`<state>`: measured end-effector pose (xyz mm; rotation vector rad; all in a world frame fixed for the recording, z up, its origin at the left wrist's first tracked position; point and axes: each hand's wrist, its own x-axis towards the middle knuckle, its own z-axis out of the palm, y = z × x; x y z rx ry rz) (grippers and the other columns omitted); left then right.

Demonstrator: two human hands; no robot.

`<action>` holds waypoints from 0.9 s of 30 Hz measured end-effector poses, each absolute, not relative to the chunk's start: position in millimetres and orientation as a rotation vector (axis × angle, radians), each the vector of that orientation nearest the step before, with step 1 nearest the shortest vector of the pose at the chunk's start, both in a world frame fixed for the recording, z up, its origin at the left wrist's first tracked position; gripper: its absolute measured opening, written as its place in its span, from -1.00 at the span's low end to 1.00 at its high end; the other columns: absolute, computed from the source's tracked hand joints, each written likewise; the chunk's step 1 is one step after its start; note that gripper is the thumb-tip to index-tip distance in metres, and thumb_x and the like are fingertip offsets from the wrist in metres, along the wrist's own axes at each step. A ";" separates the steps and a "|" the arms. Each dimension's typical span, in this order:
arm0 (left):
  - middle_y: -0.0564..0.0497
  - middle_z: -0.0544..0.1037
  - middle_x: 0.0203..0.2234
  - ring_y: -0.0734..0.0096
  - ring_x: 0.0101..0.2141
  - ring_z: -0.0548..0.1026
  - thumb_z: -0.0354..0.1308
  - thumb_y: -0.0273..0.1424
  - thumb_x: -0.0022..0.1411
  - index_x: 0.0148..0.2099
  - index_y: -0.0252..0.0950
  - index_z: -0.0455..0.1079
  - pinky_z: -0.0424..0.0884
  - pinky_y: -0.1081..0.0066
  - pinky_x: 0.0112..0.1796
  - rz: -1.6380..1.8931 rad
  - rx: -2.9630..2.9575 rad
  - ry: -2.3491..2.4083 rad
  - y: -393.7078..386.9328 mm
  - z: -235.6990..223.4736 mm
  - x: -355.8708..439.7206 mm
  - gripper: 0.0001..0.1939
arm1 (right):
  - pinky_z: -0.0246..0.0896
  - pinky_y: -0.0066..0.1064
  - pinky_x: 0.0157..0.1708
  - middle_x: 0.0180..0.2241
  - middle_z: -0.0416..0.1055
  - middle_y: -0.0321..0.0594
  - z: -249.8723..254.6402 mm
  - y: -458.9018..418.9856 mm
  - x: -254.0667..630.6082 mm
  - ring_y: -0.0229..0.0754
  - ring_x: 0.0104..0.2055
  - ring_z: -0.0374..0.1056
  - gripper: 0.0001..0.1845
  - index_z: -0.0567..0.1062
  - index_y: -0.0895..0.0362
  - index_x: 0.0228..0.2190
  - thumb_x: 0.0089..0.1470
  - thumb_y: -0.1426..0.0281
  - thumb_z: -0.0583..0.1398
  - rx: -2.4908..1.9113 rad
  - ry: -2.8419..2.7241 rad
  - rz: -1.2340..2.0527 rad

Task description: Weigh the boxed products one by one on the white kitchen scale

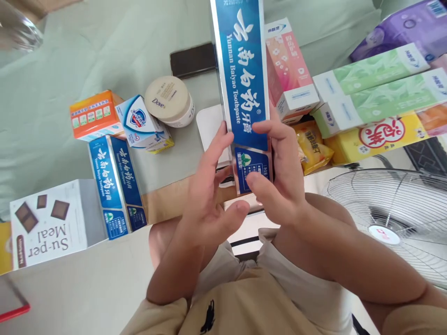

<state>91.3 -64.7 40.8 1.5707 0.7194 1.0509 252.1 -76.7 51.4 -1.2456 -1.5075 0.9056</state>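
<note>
I hold a long blue Yunnan Baiyao toothpaste box (pixel 242 83) upright in front of me, above the table. My right hand (pixel 279 172) grips its lower end, thumb on the front and fingers round the right side. My left hand (pixel 209 195) touches the box's lower left edge with its fingers spread and its thumb pointing toward the box's bottom. A second blue toothpaste box (pixel 117 186) lies on the table to the left.
On the green-covered table (pixel 52 139) lie an orange box (pixel 94 114), a Safeguard soap box (pixel 141 123), a Dove jar (pixel 169 100), a dark phone (pixel 193 59), a Su-per Meal box (pixel 47 223), and pink (pixel 289 65) and green boxes (pixel 377 88) at right. A fan (pixel 394 214) stands lower right.
</note>
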 end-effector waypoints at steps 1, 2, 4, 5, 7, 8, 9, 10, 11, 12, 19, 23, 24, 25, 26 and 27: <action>0.25 0.03 0.55 -0.14 0.53 0.03 0.27 -0.03 0.28 0.46 0.15 0.11 0.65 -0.02 0.18 1.068 1.595 0.740 -67.2 41.9 93.4 -0.22 | 0.57 0.13 0.15 0.55 -0.17 -0.08 53.1 -78.5 253.5 0.15 0.50 0.15 -0.46 0.13 -0.07 0.17 0.19 0.24 0.12 -1.171 -1.448 0.914; 0.28 0.03 0.54 -0.16 0.53 0.01 0.26 -0.03 0.28 0.45 0.17 0.10 0.70 0.01 0.10 1.082 1.618 0.772 -69.6 43.1 96.0 -0.24 | 0.56 0.13 0.16 0.54 -0.12 -0.12 55.0 -80.0 255.2 0.16 0.53 0.11 -0.49 0.17 -0.08 0.14 0.18 0.24 0.13 -1.112 -1.411 0.911; 0.25 0.08 0.53 -0.18 0.52 0.04 0.22 -0.03 0.32 0.42 0.17 0.10 0.75 0.05 -0.03 1.129 1.648 0.849 -73.3 46.3 103.0 -0.30 | 0.43 0.19 0.31 0.48 0.03 -0.15 58.7 -82.1 260.1 0.13 0.58 -0.02 -0.51 0.20 -0.08 0.13 0.17 0.25 0.12 -1.072 -1.425 0.849; 0.20 0.12 0.52 -0.18 0.51 0.08 0.22 -0.03 0.33 0.41 0.16 0.12 0.76 0.06 -0.05 1.155 1.651 0.889 -74.3 48.3 107.3 -0.33 | 0.34 0.20 0.38 0.46 0.06 -0.14 60.6 -82.5 263.5 0.09 0.59 -0.06 -0.51 0.18 -0.08 0.14 0.18 0.24 0.09 -1.078 -1.458 0.805; 0.10 0.19 0.48 -0.16 0.49 0.15 0.27 0.00 0.31 0.37 0.14 0.17 0.74 0.02 0.00 1.214 1.645 0.943 -73.9 52.2 117.2 -0.34 | 0.26 0.16 0.43 0.47 0.05 -0.13 64.3 -82.3 271.9 0.03 0.59 -0.04 -0.50 0.15 -0.06 0.16 0.20 0.20 0.04 -1.107 -1.518 0.745; 0.07 0.22 0.45 -0.13 0.48 0.18 0.30 0.02 0.29 0.35 0.13 0.20 0.72 -0.01 0.07 1.238 1.644 0.964 -72.6 53.8 122.4 -0.34 | 0.27 0.14 0.43 0.47 0.04 -0.13 65.8 -81.8 276.9 0.01 0.59 -0.03 -0.50 0.15 -0.06 0.15 0.20 0.19 0.03 -1.121 -1.535 0.729; 0.06 0.24 0.44 -0.09 0.48 0.19 0.33 0.03 0.26 0.33 0.14 0.22 0.68 -0.02 0.13 1.258 1.647 0.977 -70.7 55.2 127.5 -0.33 | 0.26 0.12 0.43 0.48 0.04 -0.12 66.9 -81.0 282.1 -0.01 0.59 -0.03 -0.51 0.17 -0.05 0.15 0.21 0.19 0.04 -1.134 -1.544 0.729; 0.06 0.24 0.43 -0.06 0.47 0.19 0.35 0.03 0.25 0.32 0.14 0.23 0.64 -0.03 0.19 1.259 1.648 0.990 -68.3 56.2 132.3 -0.33 | 0.24 0.11 0.45 0.47 0.07 -0.11 67.4 -80.1 287.3 -0.03 0.59 -0.04 -0.52 0.18 -0.05 0.14 0.21 0.19 0.06 -1.142 -1.548 0.740; 0.07 0.23 0.43 -0.03 0.47 0.21 0.36 0.01 0.25 0.32 0.15 0.22 0.62 -0.02 0.22 1.246 1.645 1.005 -65.5 57.1 136.6 -0.33 | 0.21 0.12 0.46 0.45 0.11 -0.08 67.3 -79.2 292.2 -0.03 0.59 -0.03 -0.54 0.20 -0.05 0.13 0.22 0.21 0.08 -1.135 -1.541 0.753; 0.08 0.23 0.43 -0.01 0.45 0.24 0.36 -0.02 0.26 0.32 0.15 0.21 0.61 0.01 0.22 1.224 1.638 1.016 -62.5 58.0 140.6 -0.33 | 0.19 0.12 0.47 0.44 0.15 -0.06 66.4 -78.3 296.6 -0.03 0.58 -0.02 -0.55 0.20 -0.04 0.13 0.22 0.22 0.09 -1.112 -1.527 0.767; 0.25 0.41 0.31 0.20 0.38 0.35 0.51 -0.32 0.06 0.26 0.12 0.39 0.67 0.37 0.10 1.263 1.498 0.982 -47.6 87.9 171.7 -0.27 | 0.17 0.21 0.47 0.49 0.07 -0.05 59.9 -69.1 314.0 0.07 0.58 0.00 -0.54 0.27 -0.01 0.08 0.12 0.40 0.12 -0.861 -1.357 0.595; 0.13 0.59 0.17 0.14 0.06 0.64 0.50 -0.33 0.08 0.24 0.05 0.43 0.71 0.44 -0.32 1.121 1.235 1.010 -35.2 110.7 203.2 -0.32 | 0.29 0.10 0.43 0.46 0.16 -0.13 65.1 -66.4 336.6 0.04 0.54 0.09 -0.61 0.35 0.01 0.00 0.12 0.50 0.09 -0.810 -1.314 0.577; 0.08 0.65 0.09 0.15 -0.06 0.69 0.49 -0.30 0.11 0.20 -0.01 0.46 0.68 0.44 -0.41 1.082 1.165 1.006 -29.7 113.1 212.1 -0.40 | 0.31 0.11 0.42 0.45 0.19 -0.17 66.4 -66.7 343.8 0.04 0.53 0.13 -0.61 0.36 0.00 0.00 0.13 0.51 0.09 -0.841 -1.317 0.606; 0.06 0.69 0.00 0.16 -0.14 0.71 0.47 -0.26 0.15 0.13 -0.06 0.49 0.66 0.43 -0.44 1.051 1.104 0.998 -23.5 114.1 221.0 -0.50 | 0.32 0.13 0.41 0.44 0.21 -0.19 67.3 -67.1 350.8 0.04 0.51 0.18 -0.61 0.37 -0.01 0.01 0.15 0.51 0.09 -0.866 -1.315 0.617; 0.05 0.72 -0.08 0.16 -0.17 0.72 0.44 -0.23 0.19 0.05 -0.12 0.52 0.67 0.41 -0.43 1.033 1.058 0.982 -17.2 114.0 229.8 -0.61 | 0.32 0.16 0.41 0.43 0.24 -0.18 67.7 -67.5 357.3 0.06 0.48 0.23 -0.60 0.38 -0.01 0.02 0.15 0.50 0.09 -0.878 -1.308 0.599; 0.04 0.73 -0.12 0.15 -0.16 0.72 0.41 -0.21 0.23 -0.02 -0.15 0.53 0.69 0.38 -0.38 1.024 1.019 0.966 -11.1 113.1 238.4 -0.69 | 0.32 0.18 0.40 0.41 0.27 -0.14 67.8 -67.5 363.1 0.07 0.46 0.26 -0.60 0.39 0.00 0.02 0.16 0.49 0.09 -0.886 -1.302 0.563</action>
